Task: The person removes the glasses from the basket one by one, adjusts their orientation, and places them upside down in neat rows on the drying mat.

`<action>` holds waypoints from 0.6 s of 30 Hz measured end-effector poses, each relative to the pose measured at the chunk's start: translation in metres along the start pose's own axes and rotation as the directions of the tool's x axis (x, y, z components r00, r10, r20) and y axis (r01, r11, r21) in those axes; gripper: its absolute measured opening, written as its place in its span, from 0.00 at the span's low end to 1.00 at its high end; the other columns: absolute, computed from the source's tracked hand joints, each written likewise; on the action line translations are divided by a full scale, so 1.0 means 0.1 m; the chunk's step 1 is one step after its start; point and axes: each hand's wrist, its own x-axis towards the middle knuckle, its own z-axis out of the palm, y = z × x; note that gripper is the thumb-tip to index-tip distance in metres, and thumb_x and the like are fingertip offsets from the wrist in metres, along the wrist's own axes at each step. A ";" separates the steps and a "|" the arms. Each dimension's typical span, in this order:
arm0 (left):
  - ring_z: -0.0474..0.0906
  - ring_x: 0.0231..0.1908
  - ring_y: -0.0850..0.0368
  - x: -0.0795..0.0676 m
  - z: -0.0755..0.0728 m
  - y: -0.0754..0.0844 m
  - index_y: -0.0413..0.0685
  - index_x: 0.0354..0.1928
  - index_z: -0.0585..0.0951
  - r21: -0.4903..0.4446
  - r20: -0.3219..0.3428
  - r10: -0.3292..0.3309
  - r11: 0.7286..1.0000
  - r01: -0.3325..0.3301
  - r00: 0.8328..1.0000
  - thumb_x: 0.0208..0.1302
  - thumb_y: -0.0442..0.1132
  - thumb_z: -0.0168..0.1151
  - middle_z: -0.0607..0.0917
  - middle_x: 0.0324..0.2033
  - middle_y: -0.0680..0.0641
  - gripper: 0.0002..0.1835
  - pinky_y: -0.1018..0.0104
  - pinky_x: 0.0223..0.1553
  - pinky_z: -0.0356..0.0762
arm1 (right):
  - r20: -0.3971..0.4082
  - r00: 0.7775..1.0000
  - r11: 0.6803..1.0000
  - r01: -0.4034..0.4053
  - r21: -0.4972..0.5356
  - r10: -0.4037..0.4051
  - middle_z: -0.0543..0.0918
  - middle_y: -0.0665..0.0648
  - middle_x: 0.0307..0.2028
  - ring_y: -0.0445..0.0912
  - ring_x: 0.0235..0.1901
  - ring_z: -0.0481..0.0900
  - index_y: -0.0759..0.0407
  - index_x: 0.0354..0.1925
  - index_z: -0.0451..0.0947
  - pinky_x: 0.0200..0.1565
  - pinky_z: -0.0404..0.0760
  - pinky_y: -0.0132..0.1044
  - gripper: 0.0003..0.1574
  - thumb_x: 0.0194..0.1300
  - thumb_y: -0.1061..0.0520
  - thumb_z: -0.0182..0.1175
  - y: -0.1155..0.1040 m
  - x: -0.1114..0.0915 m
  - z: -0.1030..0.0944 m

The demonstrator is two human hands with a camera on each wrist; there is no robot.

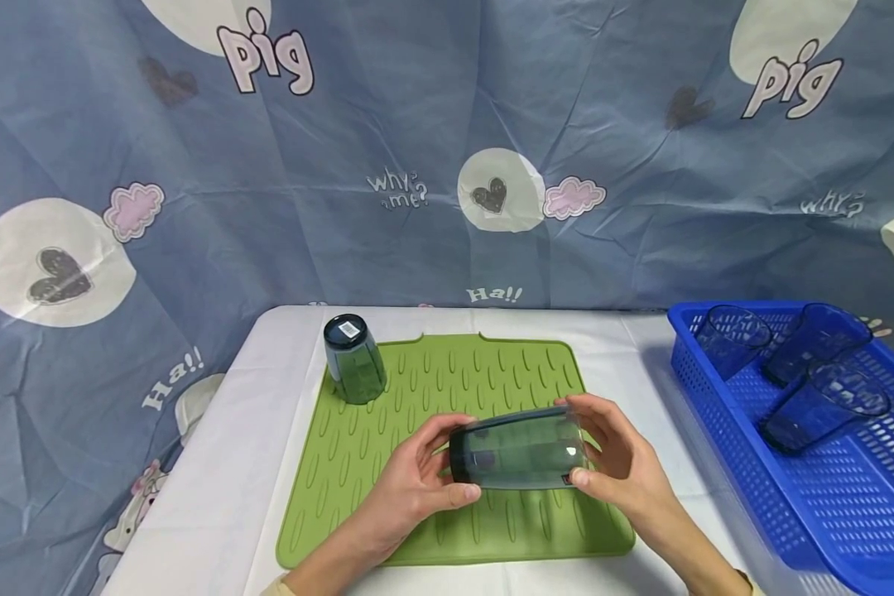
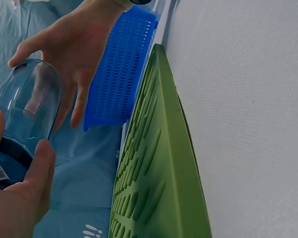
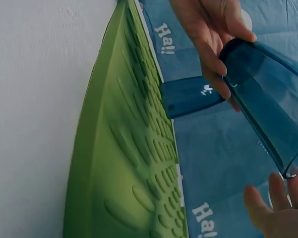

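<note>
A tinted glass (image 1: 521, 454) is held on its side in the air above the green mat (image 1: 492, 521), its dark base toward the left and its rim toward the right. The left hand (image 1: 417, 484) grips the base between thumb and fingers; the right hand (image 1: 622, 459) is spread about the rim, fingers mostly straight, and how firmly they press I cannot tell. The step in hand looks like turning the glass over between basket and mat. The next move probably calls for the left hand to keep the base while the rim is swung downward, with room left clear of the upside-down glass (image 1: 358, 364) at the mat's far left corner. That 1 seems to set the pattern: base up, rim on the mat. Off to the right, 3 more glasses (image 1: 838, 414) lean inside the blue basket (image 1: 730, 430), and white cloth (image 1: 194, 497) covers the table underneath.
</note>
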 end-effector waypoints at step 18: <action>0.75 0.56 0.43 0.00 -0.05 0.09 0.39 0.65 0.67 0.045 -0.059 -0.021 0.999 0.024 0.998 0.53 0.24 0.69 0.68 0.63 0.36 0.37 0.53 0.51 0.80 | 0.073 0.990 0.992 0.121 -0.044 -0.117 0.65 0.71 0.65 0.58 0.67 0.63 0.79 0.68 0.53 0.65 0.68 0.42 0.46 0.52 0.81 0.59 0.07 0.09 -0.27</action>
